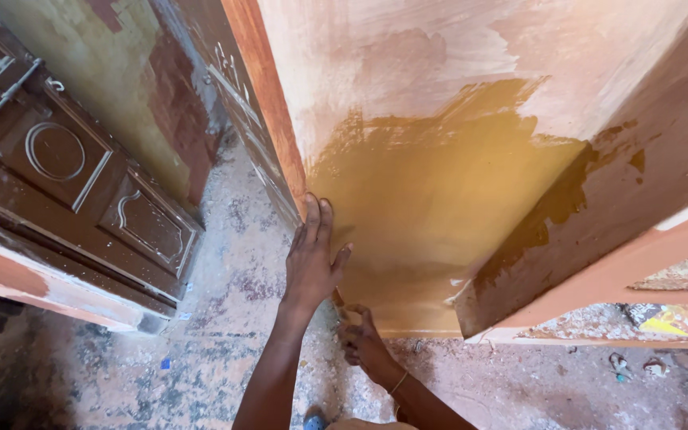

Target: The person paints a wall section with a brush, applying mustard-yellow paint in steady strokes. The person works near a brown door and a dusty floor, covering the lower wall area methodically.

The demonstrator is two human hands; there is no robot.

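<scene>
The person's left hand point(312, 259) lies flat, fingers spread, gripping nothing, on the panel's point(431, 199) edge at 7 o'clock of the wet ochre patch point(439, 191) — likely steadying it — while the right hand point(362, 338), curled low at 6 o'clock, may pinch something unseen.

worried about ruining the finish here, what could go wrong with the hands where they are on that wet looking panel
1. The left hand lies flat on the panel at the edge of the glossy yellow-brown coat; if that is wet, it may smear or leave prints.
2. The right hand works low at the bottom edge, close to the dusty floor; grit could get into the coat.
3. The coat ends in uneven patches higher up, so lap marks may show.
</scene>
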